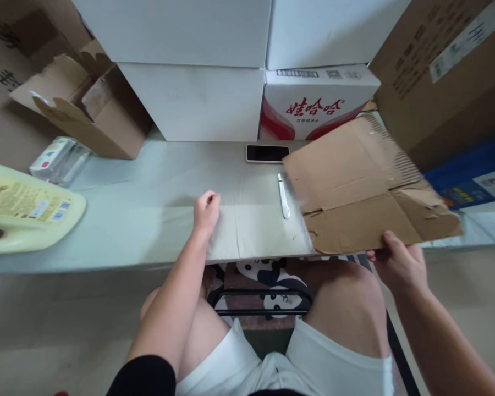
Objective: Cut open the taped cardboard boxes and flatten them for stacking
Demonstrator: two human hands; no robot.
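My right hand (401, 264) grips the near edge of a flat piece of brown cardboard (355, 170), thumb on top and fingers underneath. The cardboard is creased, torn at its right corner, and tilts over the right side of the table. My left hand (207, 212) rests on the table as a loose fist, and nothing shows in it. Between the hands lies a white utility knife (283, 197), close to the cardboard's left edge. Behind it a phone (267, 154) with a dark screen lies flat, its right end by the cardboard's corner.
White boxes (193, 99) are stacked along the back of the pale table (148, 220), one with red lettering (319, 104). An open carton (103, 110), a clear plastic pack (60, 159) and a yellow jug (33, 209) stand left. Large brown boxes (449, 82) and a blue box (478, 170) are at right.
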